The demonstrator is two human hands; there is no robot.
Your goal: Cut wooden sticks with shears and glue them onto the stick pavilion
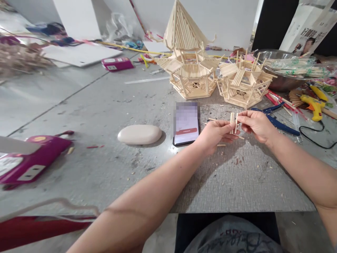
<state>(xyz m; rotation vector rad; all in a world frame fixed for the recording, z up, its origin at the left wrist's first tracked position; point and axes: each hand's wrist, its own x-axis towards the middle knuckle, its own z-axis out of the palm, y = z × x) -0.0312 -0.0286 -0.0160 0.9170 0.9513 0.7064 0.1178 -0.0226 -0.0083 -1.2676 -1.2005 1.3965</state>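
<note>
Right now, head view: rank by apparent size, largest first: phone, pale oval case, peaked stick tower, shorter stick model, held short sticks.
1. Peaked stick tower
2. Shorter stick model
3. Phone and pale oval case: too close to rank
4. Held short sticks

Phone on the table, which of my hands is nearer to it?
Left. The left hand is just to the right of the phone; the right hand is farther right.

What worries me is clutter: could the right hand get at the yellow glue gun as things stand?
Probably yes: the blue tool between the right hand and the glue gun lies low, though that hand holds a stick.
</note>
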